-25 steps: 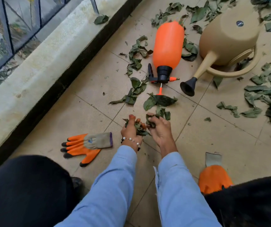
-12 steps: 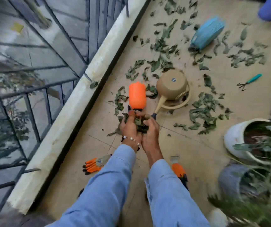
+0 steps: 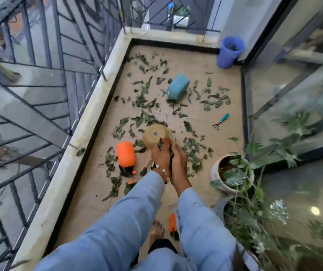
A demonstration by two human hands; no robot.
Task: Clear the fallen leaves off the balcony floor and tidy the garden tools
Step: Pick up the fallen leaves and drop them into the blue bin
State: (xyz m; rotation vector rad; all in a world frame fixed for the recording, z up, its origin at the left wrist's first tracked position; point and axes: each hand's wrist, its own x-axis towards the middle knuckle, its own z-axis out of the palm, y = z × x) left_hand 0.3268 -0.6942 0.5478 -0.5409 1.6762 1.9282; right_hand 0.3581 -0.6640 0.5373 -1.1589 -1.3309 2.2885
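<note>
My left hand (image 3: pixel 160 157) and my right hand (image 3: pixel 179 163) are pressed together in front of me, cupping a bunch of green leaves (image 3: pixel 160 145) between them. Many more fallen leaves (image 3: pixel 145 102) lie scattered across the tan tiled floor. Below my hands lie a beige watering can (image 3: pixel 153 136) and an orange spray bottle (image 3: pixel 126 155), both on their sides. A teal hand rake (image 3: pixel 221 121) lies near the glass door. A blue bin (image 3: pixel 229 52) stands in the far right corner with some leaves inside.
A teal basket (image 3: pixel 178 86) lies tipped among the leaves. A white plant pot (image 3: pixel 218 169) with a leafy plant stands on the right. An orange glove (image 3: pixel 172 222) lies by my foot. Metal railing and a stone ledge (image 3: pixel 90 122) run along the left, glass doors on the right.
I have risen from a crouch, so the floor now looks farther away. Both hands lifted off the floor together with the gathered leaves between them.
</note>
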